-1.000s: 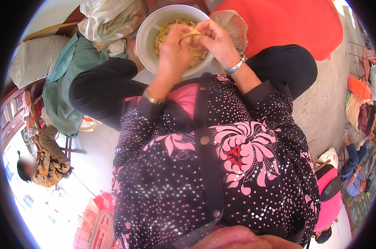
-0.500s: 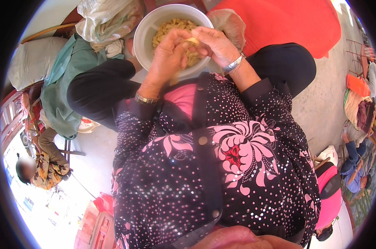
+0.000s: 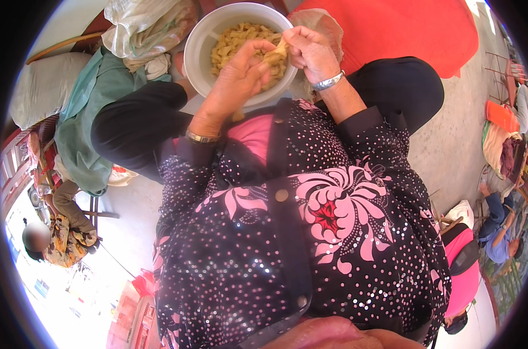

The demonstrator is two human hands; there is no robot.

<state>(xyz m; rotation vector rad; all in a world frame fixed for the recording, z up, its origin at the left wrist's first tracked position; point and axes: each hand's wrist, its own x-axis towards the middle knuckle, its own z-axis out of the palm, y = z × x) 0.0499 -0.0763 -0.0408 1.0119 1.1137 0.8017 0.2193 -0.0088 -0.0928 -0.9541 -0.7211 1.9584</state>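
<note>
Over a white bucket [image 3: 197, 43] my two hands meet around one soft-looking, pale yellow piece [image 3: 277, 53]; its exact kind I cannot make out. My left hand [image 3: 239, 75] holds its lower left end between thumb and fingers. At the upper end, my right hand [image 3: 314, 53] pinches it with thumb and forefinger, so the piece looks stretched between them. Many similar yellow pieces [image 3: 241, 36] lie heaped in the bucket, partly hidden by my left hand. Bracelets circle both wrists.
My bent knees flank the bucket. A red cloth-like sheet [image 3: 392, 35] spreads at the far right, beside a translucent bag [image 3: 319, 26]. To the left are plastic sacks [image 3: 150, 26] and a green cloth [image 3: 92, 128]. Other people sit farther off at both sides.
My right hand has turned and drawn slightly away from the left, and the yellow piece now shows drawn out between them. The bucket appears shifted slightly up and left.
</note>
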